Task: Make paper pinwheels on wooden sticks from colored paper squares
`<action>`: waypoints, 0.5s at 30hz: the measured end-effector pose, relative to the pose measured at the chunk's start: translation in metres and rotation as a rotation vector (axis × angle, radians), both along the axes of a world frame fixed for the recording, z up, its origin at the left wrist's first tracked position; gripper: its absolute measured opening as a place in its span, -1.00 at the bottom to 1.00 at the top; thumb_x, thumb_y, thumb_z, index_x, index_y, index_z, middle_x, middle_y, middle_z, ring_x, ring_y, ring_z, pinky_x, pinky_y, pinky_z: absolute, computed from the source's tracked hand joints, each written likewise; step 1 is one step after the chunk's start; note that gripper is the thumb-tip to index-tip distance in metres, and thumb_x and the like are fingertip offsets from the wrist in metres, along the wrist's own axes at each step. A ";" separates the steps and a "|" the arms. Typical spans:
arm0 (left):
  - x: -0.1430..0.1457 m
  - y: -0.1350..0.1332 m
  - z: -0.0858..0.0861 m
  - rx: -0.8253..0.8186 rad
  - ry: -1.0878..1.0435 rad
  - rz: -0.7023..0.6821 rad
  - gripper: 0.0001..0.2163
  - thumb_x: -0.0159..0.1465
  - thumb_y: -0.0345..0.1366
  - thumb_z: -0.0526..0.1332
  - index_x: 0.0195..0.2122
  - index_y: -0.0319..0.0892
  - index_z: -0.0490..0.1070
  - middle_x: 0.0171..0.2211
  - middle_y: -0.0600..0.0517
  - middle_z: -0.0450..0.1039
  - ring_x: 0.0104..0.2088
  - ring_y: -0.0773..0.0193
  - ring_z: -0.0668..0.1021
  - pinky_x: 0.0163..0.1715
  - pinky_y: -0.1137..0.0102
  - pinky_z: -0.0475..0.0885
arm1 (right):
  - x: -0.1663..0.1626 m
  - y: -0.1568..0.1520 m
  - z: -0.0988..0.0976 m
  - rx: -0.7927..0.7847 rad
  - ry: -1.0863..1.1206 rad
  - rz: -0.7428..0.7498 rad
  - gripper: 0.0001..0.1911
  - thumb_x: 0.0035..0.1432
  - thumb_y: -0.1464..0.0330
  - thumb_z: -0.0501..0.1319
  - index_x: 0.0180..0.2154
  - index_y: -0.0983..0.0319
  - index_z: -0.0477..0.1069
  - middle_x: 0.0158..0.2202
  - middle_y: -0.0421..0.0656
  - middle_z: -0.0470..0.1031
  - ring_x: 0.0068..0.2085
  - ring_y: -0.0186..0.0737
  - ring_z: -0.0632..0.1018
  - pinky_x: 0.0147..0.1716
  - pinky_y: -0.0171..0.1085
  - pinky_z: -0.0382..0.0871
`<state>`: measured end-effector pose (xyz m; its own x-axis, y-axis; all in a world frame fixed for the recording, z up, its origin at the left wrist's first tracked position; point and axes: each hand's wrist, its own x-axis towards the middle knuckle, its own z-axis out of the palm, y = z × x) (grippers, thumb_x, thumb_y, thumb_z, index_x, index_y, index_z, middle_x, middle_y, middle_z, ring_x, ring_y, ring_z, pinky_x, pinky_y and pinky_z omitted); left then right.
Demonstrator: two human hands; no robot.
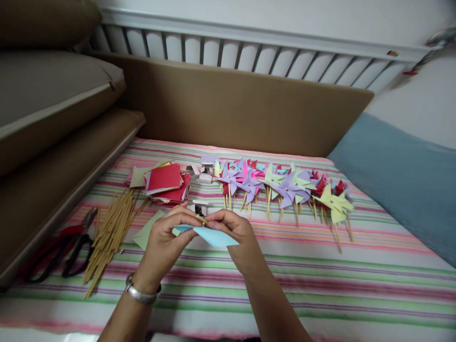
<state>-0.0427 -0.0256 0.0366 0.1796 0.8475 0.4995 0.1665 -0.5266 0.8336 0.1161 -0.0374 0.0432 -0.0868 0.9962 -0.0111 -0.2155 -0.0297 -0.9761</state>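
Observation:
My left hand (pixel 171 232), a silver bangle at its wrist, is closed on a light blue paper pinwheel (pixel 216 237), pinching it near the middle. Against that middle lies the end of a wooden stick (pixel 201 219). My right hand (pixel 233 231) has its fingers closed round the stick, most of which they hide. Just beyond the fingers stands a small open white box (pixel 198 207) with dark contents. A pale green paper sheet (pixel 147 232) lies flat beside my left wrist.
Finished pinwheels (pixel 285 187) in several colours lie back right. Coloured paper squares (pixel 166 178) are stacked back left, near small white boxes (pixel 205 171). Wooden sticks (pixel 110 232) and black-handled scissors (pixel 79 237) lie left. Brown cushions (pixel 53 95) and a brown board (pixel 231 107) border the striped cloth (pixel 320 285).

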 end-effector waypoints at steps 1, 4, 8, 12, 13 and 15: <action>0.000 0.000 0.000 -0.002 0.000 0.000 -0.98 0.10 -0.36 0.29 -0.43 -0.10 0.50 -0.39 0.06 0.55 -0.31 0.27 0.54 0.08 0.17 0.22 | 0.000 0.000 0.000 0.000 -0.004 -0.002 -0.94 -0.01 0.36 0.28 -0.44 0.21 0.50 -0.48 -0.22 0.52 -0.48 -0.34 0.44 -0.49 -0.36 0.25; 0.000 0.000 0.000 -0.011 -0.001 0.003 -0.99 0.10 -0.35 0.29 -0.44 -0.11 0.50 -0.40 0.05 0.55 -0.31 0.26 0.54 0.08 0.14 0.21 | 0.000 0.000 0.000 -0.005 -0.018 -0.005 -0.94 0.00 0.35 0.27 -0.44 0.21 0.51 -0.48 -0.23 0.51 -0.48 -0.34 0.44 -0.49 -0.36 0.25; 0.001 0.000 -0.001 -0.022 -0.005 0.011 -0.99 0.09 -0.33 0.30 -0.44 -0.11 0.50 -0.41 0.04 0.55 -0.31 0.25 0.53 0.08 0.12 0.21 | 0.001 0.001 -0.001 0.008 -0.028 0.005 -0.94 0.00 0.35 0.27 -0.43 0.20 0.51 -0.49 -0.24 0.51 -0.49 -0.36 0.43 -0.51 -0.37 0.25; 0.001 0.000 -0.001 -0.038 -0.017 0.012 -0.98 0.09 -0.32 0.30 -0.45 -0.11 0.51 -0.40 0.03 0.54 -0.31 0.24 0.53 0.09 0.13 0.21 | 0.001 0.001 -0.003 0.022 -0.031 0.007 -0.93 0.00 0.35 0.27 -0.43 0.20 0.50 -0.49 -0.22 0.50 -0.49 -0.34 0.45 -0.51 -0.38 0.27; 0.001 0.000 -0.001 -0.042 -0.020 0.013 -0.98 0.09 -0.31 0.31 -0.45 -0.11 0.51 -0.40 0.02 0.54 -0.30 0.23 0.53 0.09 0.13 0.21 | 0.001 0.001 -0.002 0.024 -0.038 0.008 -0.93 0.00 0.34 0.27 -0.43 0.21 0.50 -0.50 -0.22 0.49 -0.49 -0.34 0.45 -0.51 -0.38 0.27; 0.001 0.000 -0.001 -0.052 -0.026 0.015 -0.97 0.08 -0.30 0.31 -0.45 -0.11 0.51 -0.40 0.02 0.54 -0.30 0.22 0.53 0.09 0.12 0.21 | 0.001 0.001 -0.002 0.030 -0.051 0.008 -0.93 0.00 0.34 0.27 -0.44 0.21 0.50 -0.50 -0.22 0.48 -0.49 -0.34 0.44 -0.52 -0.38 0.27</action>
